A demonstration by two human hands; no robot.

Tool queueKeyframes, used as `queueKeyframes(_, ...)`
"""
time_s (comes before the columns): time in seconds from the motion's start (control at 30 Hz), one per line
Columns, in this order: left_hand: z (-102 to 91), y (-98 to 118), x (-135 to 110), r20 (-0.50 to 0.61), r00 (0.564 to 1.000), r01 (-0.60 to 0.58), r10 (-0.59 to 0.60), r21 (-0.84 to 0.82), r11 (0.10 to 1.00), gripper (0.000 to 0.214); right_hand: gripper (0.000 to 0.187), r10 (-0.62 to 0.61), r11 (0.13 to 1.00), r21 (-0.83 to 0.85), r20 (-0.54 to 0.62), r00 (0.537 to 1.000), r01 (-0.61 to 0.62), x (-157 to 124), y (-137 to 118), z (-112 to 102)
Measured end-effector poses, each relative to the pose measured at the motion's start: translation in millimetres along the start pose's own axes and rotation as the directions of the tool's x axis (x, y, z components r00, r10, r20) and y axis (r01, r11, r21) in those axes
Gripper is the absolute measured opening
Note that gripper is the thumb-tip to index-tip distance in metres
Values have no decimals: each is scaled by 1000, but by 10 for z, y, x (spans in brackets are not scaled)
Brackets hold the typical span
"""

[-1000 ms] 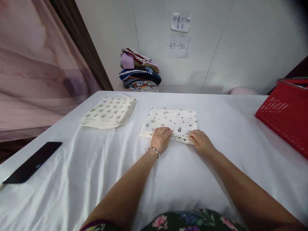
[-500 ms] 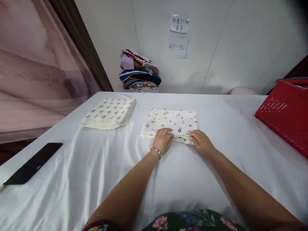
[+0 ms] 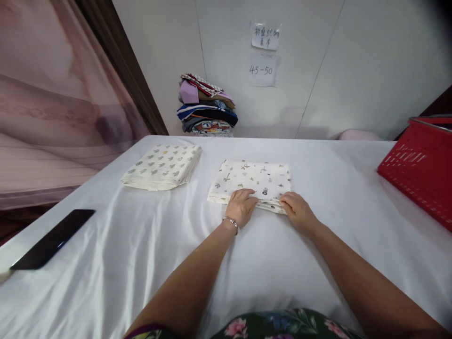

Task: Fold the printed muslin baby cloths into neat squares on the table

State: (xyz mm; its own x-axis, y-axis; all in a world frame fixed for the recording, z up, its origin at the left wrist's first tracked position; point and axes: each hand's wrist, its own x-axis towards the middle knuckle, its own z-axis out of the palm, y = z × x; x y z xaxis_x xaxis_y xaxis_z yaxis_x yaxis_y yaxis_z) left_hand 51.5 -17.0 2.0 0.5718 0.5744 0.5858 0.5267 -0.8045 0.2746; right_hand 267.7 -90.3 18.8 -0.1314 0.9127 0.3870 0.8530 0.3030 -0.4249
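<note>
A white cloth [image 3: 254,179] with small printed figures lies folded in layers on the white-covered table [image 3: 282,273]. My left hand [image 3: 242,205], with a bracelet at the wrist, is at the middle of its near edge, fingers bent over the top and thumb at the fold. At the near right corner, my right hand [image 3: 297,210] pinches the layered edge between thumb and fingers. Farther left sits a second folded cloth [image 3: 162,167], cream with grey printed shapes, apart from both hands.
A dark flat phone-like slab [image 3: 52,240] lies on the left of the table. At the right edge stands a red plastic basket [image 3: 423,165]. Behind the table is a pile of folded fabrics [image 3: 208,106], near a wall with paper notes [image 3: 264,52]. A pink curtain [image 3: 63,108] hangs on the left.
The whole view has shifted slightly, so everything appears a little farther right. Both hands stay at the near edge of the cloth, with almost no movement.
</note>
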Motion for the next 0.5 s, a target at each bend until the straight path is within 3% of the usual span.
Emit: queueKeyframes(0.5,49,-46,-2,26,996,88,-87,-47,995,17,20,-33,999,16,34,999,32,21,-13,-35)
